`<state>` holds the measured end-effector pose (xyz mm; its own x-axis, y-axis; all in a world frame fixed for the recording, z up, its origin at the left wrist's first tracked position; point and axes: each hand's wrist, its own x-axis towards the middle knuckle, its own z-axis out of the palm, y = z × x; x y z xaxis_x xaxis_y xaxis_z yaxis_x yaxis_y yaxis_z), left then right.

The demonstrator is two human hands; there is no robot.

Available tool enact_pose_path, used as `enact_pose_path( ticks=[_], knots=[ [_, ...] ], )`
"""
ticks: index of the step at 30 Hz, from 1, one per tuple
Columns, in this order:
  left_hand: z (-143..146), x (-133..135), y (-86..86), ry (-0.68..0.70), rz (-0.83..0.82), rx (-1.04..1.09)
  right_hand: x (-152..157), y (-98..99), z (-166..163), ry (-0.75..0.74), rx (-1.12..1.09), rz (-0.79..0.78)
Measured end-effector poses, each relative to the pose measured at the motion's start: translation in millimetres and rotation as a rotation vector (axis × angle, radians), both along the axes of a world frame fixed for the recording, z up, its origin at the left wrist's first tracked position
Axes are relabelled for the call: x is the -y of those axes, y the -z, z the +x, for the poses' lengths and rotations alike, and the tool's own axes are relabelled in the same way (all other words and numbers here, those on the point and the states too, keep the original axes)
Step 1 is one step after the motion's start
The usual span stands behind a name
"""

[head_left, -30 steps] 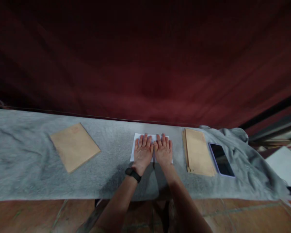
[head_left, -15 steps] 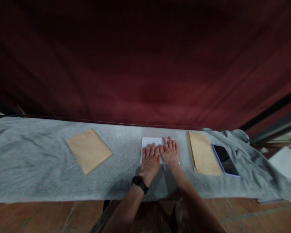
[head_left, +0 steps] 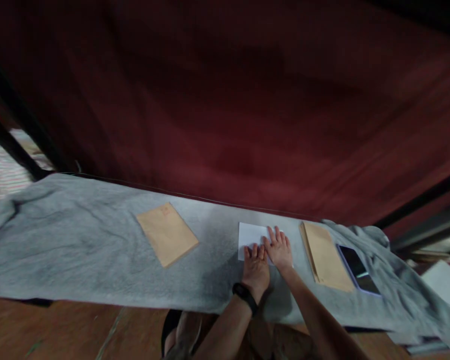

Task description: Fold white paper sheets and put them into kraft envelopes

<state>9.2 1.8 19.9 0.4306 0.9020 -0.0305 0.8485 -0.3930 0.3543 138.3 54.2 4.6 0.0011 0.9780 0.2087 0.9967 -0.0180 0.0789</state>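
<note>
A white sheet of paper [head_left: 251, 234] lies flat on the grey cloth, its right part covered by my hands. My left hand [head_left: 255, 270], with a black band on the wrist, rests at the sheet's near edge, fingers stretched out onto the paper. Beside it my right hand [head_left: 279, 248] lies flat on the right side of the sheet, fingers spread and pointing away from me. The hands touch or nearly touch at the fingers. Neither one grips anything.
A brown envelope [head_left: 167, 234] lies at an angle to the left. On the right are a stack of brown envelopes [head_left: 328, 257] and a dark-screened phone [head_left: 358, 268]. Grey cloth [head_left: 97, 250] covers the long surface. A dark red curtain [head_left: 225, 125] hangs behind it.
My left hand has drawn back toward the near edge, uncovering more of the sheet's left part. My right hand stays flat on the paper. The whole view has shifted and tilted.
</note>
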Motion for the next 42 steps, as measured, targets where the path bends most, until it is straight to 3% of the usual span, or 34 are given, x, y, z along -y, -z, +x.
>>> enact_pose_path(
  ticks=[7, 14, 18, 21, 24, 28, 42],
  knots=[
    [3, 12, 1.7, -0.007, -0.024, 0.002, -3, 13.3, 6, -0.035, 0.127, -0.032],
    [-12, 3, -32.1, 0.075, -0.090, 0.026, -11, 20.5, 7, 0.057, 0.021, -0.029],
    [-3, -17, -45.6, -0.009, -0.091, 0.001, -13, 18.6, 8, 0.064, -0.037, -0.046],
    [17, -38, -37.2, -0.116, 0.020, 0.024, -12, 21.0, 12, 0.039, -0.064, -0.027],
    [42, -54, -15.8, -0.111, 0.143, 0.054, -11, 28.4, 17, -0.021, -0.071, 0.025],
    [64, -65, 6.0, -0.127, 0.172, 0.030, -14, 36.2, 21, -0.044, -0.118, 0.064],
    [53, -87, 23.4, -0.183, 0.293, -0.074, -6, 0.2, 46, -0.024, -0.328, -0.062]
  ],
)
